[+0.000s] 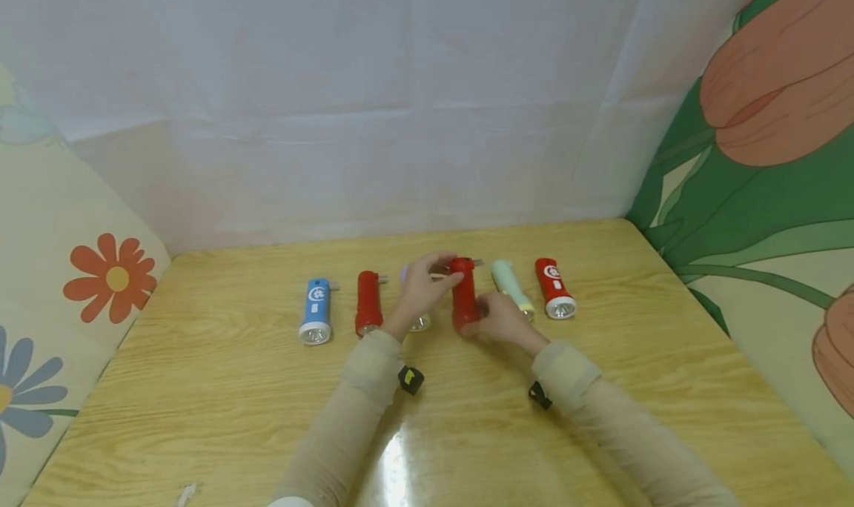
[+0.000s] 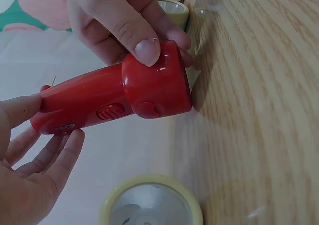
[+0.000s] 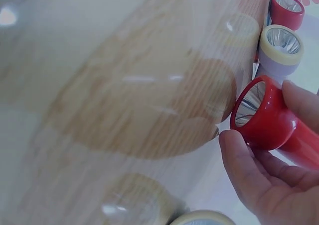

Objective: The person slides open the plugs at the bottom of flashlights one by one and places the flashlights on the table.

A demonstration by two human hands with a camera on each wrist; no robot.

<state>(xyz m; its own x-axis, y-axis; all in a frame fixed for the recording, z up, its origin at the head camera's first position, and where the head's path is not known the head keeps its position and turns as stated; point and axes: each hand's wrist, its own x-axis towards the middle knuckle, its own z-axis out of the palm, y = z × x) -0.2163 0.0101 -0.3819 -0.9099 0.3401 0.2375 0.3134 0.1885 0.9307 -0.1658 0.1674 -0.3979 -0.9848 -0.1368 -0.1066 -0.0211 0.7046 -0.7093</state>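
Head view, 12 o'clock away from the person: held red flashlight [image 1: 465, 296] near mid-row over the wooden table [image 1: 233, 418], tail toward 12, lens end toward 6; cannot tell whether its rim touches the wood. Left hand [image 1: 425, 288] at its 10 o'clock, thumb and fingers pinching the tail. Right hand [image 1: 500, 318] at 4 o'clock, thumb and fingers gripping the lens end. Toward 9 o'clock, nearest first: purple flashlight [image 1: 419, 323], partly behind the left hand; second red flashlight [image 1: 368, 303]; blue flashlight [image 1: 316, 310]. Toward 3 o'clock: mint flashlight [image 1: 511, 285], then red-and-white flashlight [image 1: 554, 286].
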